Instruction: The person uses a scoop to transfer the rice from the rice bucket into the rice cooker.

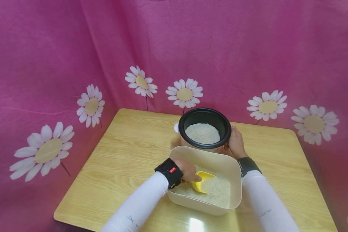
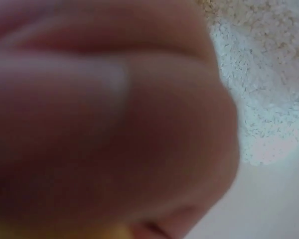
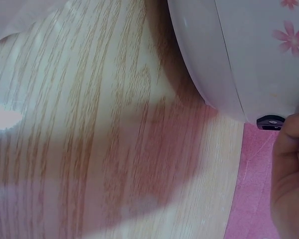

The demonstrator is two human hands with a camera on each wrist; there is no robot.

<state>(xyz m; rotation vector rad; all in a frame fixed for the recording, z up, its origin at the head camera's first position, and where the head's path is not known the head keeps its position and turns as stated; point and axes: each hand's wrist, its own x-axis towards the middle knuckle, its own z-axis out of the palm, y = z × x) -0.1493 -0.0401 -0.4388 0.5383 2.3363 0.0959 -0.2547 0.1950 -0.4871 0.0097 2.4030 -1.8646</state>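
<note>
Head: left hand, fingers curled round yellow scoop, in rice inside tub. Tub blocks cooker's lower front; curtain behind table.

Left wrist: blurred fingers obstruct most.

Right wrist: right hand, fingers bent, at black fitting; hold cannot be told.

White sleeves, black wristbands, red tag
</note>
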